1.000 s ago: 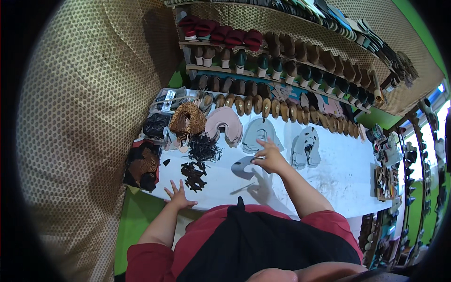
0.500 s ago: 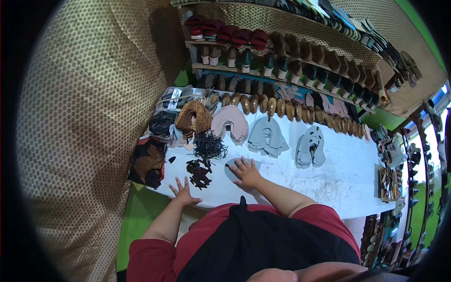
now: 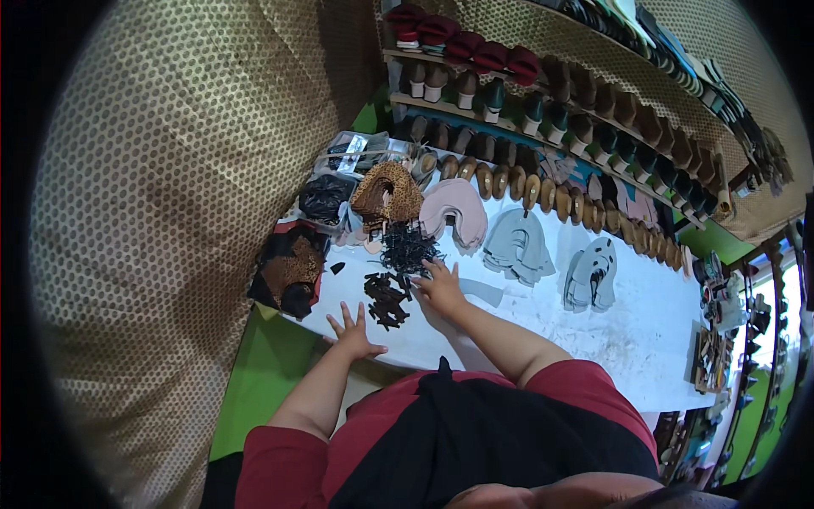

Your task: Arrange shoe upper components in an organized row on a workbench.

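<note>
My left hand (image 3: 351, 334) rests at the table's front edge, fingers spread, with nothing in it. Just beyond it lies a small pile of short dark brown strips (image 3: 387, 300). My right hand (image 3: 442, 288) reaches forward with its fingers apart, between that pile and a tangle of thin black strips (image 3: 409, 247). Its fingertips are close to the black tangle; whether they touch it I cannot tell. A flat grey cut piece (image 3: 482, 293) lies on the white table beside my right hand, to its right.
Behind the hands are leopard-print pieces (image 3: 386, 197), a pink curved stack (image 3: 454, 210) and two grey stacks (image 3: 518, 246) (image 3: 590, 276). A row of brown shoe forms (image 3: 532, 192) lines the back, below shelves of shoes (image 3: 494, 99). A scrap-filled box (image 3: 291, 271) stands at the left.
The view has shifted, so the table sits further right in it. My right hand has moved left off the grey piece toward the black strips. The left hand stays spread at the edge.
</note>
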Motion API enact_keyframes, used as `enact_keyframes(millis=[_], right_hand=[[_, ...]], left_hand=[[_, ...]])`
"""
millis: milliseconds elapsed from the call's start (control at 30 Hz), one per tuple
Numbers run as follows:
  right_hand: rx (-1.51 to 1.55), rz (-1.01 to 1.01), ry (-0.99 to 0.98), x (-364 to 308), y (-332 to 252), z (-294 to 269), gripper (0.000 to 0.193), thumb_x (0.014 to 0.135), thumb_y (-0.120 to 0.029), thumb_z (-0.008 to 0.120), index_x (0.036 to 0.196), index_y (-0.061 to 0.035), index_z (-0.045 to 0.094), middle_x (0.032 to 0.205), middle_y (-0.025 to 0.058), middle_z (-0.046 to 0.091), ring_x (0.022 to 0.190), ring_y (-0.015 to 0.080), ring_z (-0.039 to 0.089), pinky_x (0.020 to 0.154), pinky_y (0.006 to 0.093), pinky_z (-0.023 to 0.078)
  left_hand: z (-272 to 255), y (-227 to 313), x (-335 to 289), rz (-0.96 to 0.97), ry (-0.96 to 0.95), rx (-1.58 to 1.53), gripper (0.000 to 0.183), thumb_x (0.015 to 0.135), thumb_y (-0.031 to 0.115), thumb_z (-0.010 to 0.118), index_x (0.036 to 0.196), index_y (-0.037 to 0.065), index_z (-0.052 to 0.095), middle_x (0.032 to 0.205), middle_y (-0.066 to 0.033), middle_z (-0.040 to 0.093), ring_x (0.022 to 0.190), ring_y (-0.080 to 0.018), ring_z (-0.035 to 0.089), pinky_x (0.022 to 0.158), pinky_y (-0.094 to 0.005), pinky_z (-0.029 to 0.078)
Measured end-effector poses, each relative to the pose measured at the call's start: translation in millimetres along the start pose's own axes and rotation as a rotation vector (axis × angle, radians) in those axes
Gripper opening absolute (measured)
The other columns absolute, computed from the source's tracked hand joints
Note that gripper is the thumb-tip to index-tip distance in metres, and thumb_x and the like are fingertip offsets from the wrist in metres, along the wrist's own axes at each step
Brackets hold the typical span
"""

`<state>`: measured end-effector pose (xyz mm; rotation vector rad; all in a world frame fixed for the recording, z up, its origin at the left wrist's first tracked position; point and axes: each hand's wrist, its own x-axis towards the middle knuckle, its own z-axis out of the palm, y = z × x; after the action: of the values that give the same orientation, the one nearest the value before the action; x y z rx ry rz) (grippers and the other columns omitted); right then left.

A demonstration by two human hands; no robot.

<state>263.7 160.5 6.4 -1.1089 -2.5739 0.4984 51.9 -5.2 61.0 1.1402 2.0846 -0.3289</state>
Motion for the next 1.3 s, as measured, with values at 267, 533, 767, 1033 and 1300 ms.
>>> enact_keyframes(millis=[267,533,767,1033,1300], right_hand=[[-0.05,-0.329,-0.067,54,-21,11,0.023,0.081,-0.028,0.069,0.103,-0.0291,0.078,0.152,0.0078,0.045,0.15,0.0344,0.022,0.115,0.0719,0.01],[-0.111,-0.352,-0.024,59,-13,8,0.007,0.077,-0.02,0.071,0.083,-0.0181,0.073,0.147,0.0067,0.05,0.148,0.0385,0.026,0.114,0.0693,0.018],[0.03,-0.166,0.168,11,21,-15,0.01,0.075,-0.014,0.074,0.084,-0.0141,0.07,0.141,0.009,0.054,0.143,0.0435,0.032,0.11,0.0686,0.028],[-0.074,-0.149,0.258,-29,69,-27,0.021,0.072,-0.018,0.076,0.091,-0.0126,0.071,0.14,0.0079,0.054,0.143,0.0393,0.033,0.11,0.0596,0.034],[-0.068,-0.152,0.242,-39,79,-36,0.023,0.073,-0.014,0.076,0.096,-0.0105,0.072,0.137,0.0092,0.057,0.14,0.0396,0.039,0.11,0.0509,0.038]], left_hand=[[3,-1,0,0.004,0.025,0.001,0.144,0.057,0.065,0.086,0.159,0.034,-0.012,0.163,-0.0138,-0.028,0.143,-0.0549,-0.025,0.105,-0.082,0.009],[0,1,0,0.026,0.01,0.001,0.147,0.057,0.062,0.088,0.158,0.032,-0.015,0.161,-0.0139,-0.031,0.142,-0.0552,-0.027,0.103,-0.0829,0.008],[3,-3,2,0.039,0.01,-0.002,0.147,0.057,0.063,0.087,0.158,0.032,-0.015,0.162,-0.0141,-0.03,0.143,-0.0555,-0.026,0.103,-0.0831,0.008],[0,-3,3,0.027,-0.006,0.012,0.146,0.058,0.063,0.087,0.158,0.031,-0.015,0.161,-0.0149,-0.032,0.143,-0.0554,-0.026,0.104,-0.0821,0.01],[-1,-1,4,0.003,-0.031,0.035,0.149,0.058,0.064,0.087,0.157,0.029,-0.017,0.16,-0.0155,-0.034,0.143,-0.0558,-0.025,0.105,-0.0814,0.012]])
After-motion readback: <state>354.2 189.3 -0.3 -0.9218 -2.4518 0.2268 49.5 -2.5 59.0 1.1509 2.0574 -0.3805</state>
